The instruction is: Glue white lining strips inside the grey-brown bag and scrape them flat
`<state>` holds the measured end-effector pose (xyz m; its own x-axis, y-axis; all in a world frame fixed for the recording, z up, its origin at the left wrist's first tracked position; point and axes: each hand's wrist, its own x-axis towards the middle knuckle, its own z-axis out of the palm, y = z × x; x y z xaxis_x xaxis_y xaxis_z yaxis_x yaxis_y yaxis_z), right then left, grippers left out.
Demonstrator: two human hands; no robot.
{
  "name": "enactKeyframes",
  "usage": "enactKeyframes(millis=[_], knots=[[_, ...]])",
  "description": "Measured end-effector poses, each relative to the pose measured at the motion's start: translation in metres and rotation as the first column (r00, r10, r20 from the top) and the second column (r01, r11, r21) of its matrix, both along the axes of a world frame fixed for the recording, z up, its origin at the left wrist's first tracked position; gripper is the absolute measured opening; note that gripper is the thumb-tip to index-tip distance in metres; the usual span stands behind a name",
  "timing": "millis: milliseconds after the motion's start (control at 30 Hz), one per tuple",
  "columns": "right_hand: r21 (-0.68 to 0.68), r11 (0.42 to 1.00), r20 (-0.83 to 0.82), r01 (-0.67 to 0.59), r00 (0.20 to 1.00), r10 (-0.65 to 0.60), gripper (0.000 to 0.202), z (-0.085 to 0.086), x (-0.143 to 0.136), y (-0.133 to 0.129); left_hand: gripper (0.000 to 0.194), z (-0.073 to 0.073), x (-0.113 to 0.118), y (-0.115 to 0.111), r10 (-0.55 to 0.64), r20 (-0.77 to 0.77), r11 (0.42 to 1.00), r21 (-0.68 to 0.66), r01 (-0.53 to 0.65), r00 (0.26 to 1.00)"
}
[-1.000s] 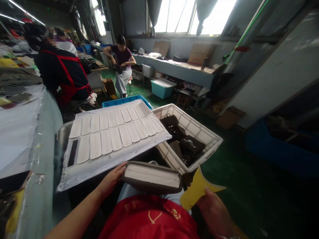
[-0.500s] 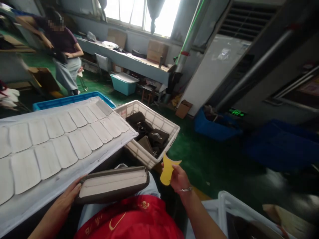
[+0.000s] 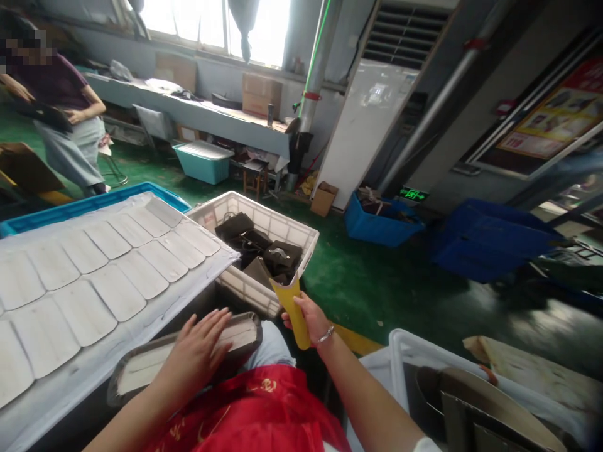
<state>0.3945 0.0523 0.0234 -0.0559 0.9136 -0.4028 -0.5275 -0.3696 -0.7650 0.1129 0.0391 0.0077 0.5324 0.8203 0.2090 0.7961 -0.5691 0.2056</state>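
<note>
- Red apron [image 3: 277, 402] nearest, with a dark case [image 3: 245, 333], pale panel upward, lying across the lap.
- Left hand [image 3: 200, 348] rests flat over the case, fingers extended and not gripping; the right hand [image 3: 313, 323], well apart from it, pinches a yellow card [image 3: 293, 314] upright in front of the white crate [image 3: 249, 292].
- Beside the case, a white-covered board [image 3: 160, 306] slopes up leftward, bearing two rows of pale, round-cornered pieces [image 3: 115, 292].
- At right, a white-rimmed tub [image 3: 400, 351] holds dark and brownish pieces.
- Just past the board, the crate contains jumbled dark bags [image 3: 282, 253]; a blue tray [image 3: 94, 204] shows behind the board.
- Green floor [image 3: 358, 282] beyond, with two blue bins [image 3: 490, 245] at right.
- Farther, a teal tub [image 3: 202, 166] and a stool [image 3: 254, 179] before a long bench [image 3: 188, 116] carrying cardboard; at left, a co-worker [image 3: 61, 94] holds something dark.
- Bright windows [image 3: 264, 31] along the back wall.
</note>
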Motion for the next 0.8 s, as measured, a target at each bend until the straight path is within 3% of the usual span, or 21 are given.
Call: enactKeyframes(millis=[100,267,467,667,800], knots=[[0.066,0.996,-0.057,-0.055,0.997,0.058,0.034,0.003,-0.014,0.021,0.057,0.002,0.033,0.005,-0.056,-0.050,0.993,-0.110,0.051,0.997],[0.132,0.988,-0.089,-0.075,0.992,0.087,0.030,0.011,-0.063,0.065,0.085,-0.008,0.039,0.004,-0.086,-0.068,0.994,-0.080,0.081,0.994],[0.208,0.952,0.078,-0.224,0.974,0.212,0.025,0.005,-0.110,0.081,0.069,-0.013,0.034,0.003,-0.113,-0.061,0.994,0.001,0.113,0.992],[0.170,0.914,0.100,-0.367,0.930,0.355,0.021,-0.018,-0.119,0.085,0.065,-0.012,0.036,0.004,-0.115,-0.069,0.993,0.009,0.116,0.991],[0.110,0.915,0.038,-0.388,0.922,0.386,0.020,-0.016,-0.118,0.092,0.064,-0.010,0.037,0.005,-0.106,-0.080,0.994,0.022,0.108,0.991]])
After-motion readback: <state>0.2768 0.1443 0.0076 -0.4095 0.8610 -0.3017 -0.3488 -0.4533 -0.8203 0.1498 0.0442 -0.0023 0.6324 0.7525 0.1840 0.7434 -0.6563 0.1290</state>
